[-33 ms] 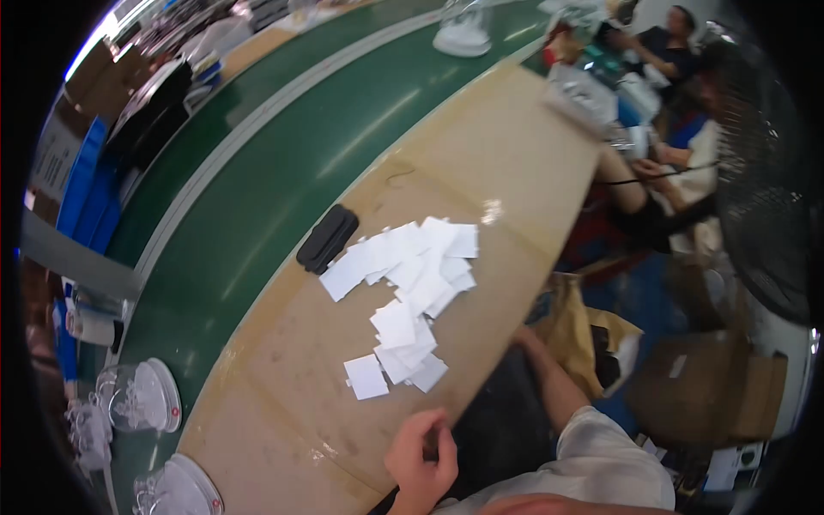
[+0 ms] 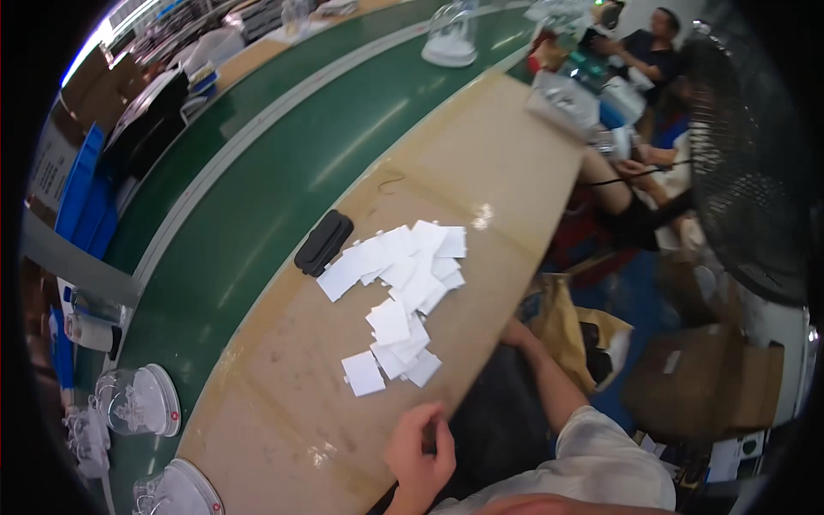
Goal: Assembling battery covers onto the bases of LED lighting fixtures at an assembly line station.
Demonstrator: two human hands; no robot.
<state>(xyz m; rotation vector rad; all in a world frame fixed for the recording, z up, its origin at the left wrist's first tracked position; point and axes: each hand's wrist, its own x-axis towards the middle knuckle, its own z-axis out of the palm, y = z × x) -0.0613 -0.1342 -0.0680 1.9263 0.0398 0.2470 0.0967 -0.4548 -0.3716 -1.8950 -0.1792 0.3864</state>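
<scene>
My left hand (image 2: 421, 451) is at the near edge of the brown-covered table (image 2: 283, 403). Its fingers curl round toward the thumb, and nothing shows inside the loop they make. Just beyond it lies a single white square piece (image 2: 363, 374) with small tabs on its edges. More such flat white pieces (image 2: 416, 266) overlap in a loose, bent row across the table. From a pale sleeve, my right forearm reaches to the table's right edge, where my right hand (image 2: 515, 333) is mostly hidden, its fingers out of sight.
A black case (image 2: 324, 244) lies along the table's far edge. Beyond it runs a green conveyor (image 2: 257, 232) carrying clear domes on white bases (image 2: 159, 399). A black fan (image 2: 755, 163), cardboard boxes (image 2: 687, 378) and a brown bag (image 2: 558, 326) stand at right. Other people sit at the upper right.
The whole view has shifted slightly, with the table and white pieces now a little further left in it. Both hands keep about the same pose.
</scene>
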